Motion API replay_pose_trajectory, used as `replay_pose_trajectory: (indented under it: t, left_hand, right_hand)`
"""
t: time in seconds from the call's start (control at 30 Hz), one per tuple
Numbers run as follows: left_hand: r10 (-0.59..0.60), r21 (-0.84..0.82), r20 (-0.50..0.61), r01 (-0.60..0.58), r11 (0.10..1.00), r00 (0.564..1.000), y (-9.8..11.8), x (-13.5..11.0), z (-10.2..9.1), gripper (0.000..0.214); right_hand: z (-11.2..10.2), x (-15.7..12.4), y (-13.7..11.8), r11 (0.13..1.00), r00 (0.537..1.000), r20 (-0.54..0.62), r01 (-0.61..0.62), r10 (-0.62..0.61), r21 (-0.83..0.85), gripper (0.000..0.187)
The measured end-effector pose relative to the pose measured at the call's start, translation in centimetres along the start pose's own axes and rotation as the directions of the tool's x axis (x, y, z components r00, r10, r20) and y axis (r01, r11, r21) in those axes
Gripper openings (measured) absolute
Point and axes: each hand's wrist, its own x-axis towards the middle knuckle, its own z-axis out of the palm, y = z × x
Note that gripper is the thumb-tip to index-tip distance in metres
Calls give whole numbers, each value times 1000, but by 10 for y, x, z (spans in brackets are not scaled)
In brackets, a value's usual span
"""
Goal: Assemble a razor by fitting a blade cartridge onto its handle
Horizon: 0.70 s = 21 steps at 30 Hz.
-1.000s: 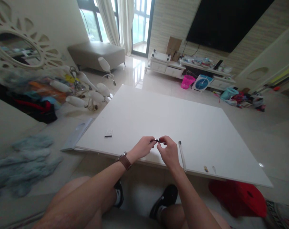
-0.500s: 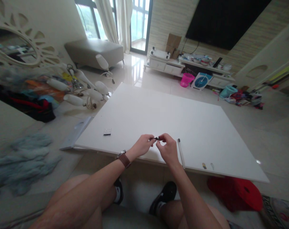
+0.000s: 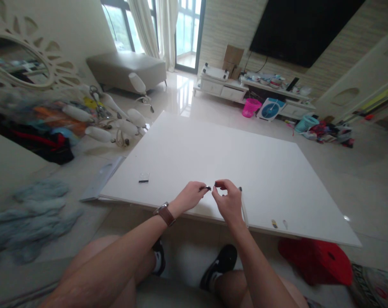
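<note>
Over the near edge of the white board (image 3: 232, 154), my left hand (image 3: 191, 195) is closed on a small dark, shiny piece (image 3: 208, 188), too small to name. My right hand (image 3: 226, 197) pinches a tiny dark bit (image 3: 216, 184) between thumb and forefinger, a small gap away from the left hand's piece. Just right of that hand lies a thin pale stick with a dark tip (image 3: 240, 189), partly hidden by my wrist. A small clear case with a dark strip (image 3: 144, 178) rests to the left.
Near the board's right front lie a small yellow-and-dark item (image 3: 274, 223) and a pale one (image 3: 285, 224). A red stool (image 3: 318, 261) stands below that edge. A chandelier with white shades (image 3: 117, 124) sits on the floor at the left, beside bagged things.
My right hand has shifted slightly right, and its fingers have parted from the dark piece in my left hand. The left hand has stayed nearly still.
</note>
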Motion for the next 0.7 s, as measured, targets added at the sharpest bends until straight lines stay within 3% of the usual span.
replay_pose_trajectory:
  t: [0.13,0.33,0.7]
  left_hand:
    - [-17,116,-53,23,993,998,-16,4,-1,32]
    - [-200,393,-29,195,899,979,-53,12,-17,24]
    - [-314,485,-148,345,804,938,-86,17,-35,19]
  right_hand:
    - [1,1,3,999,1000,7,-20,19,29,12]
    - [6,-3,3,998,997,75,-30,26,55,14]
    - [10,-5,4,996,987,151,-59,50,62,15]
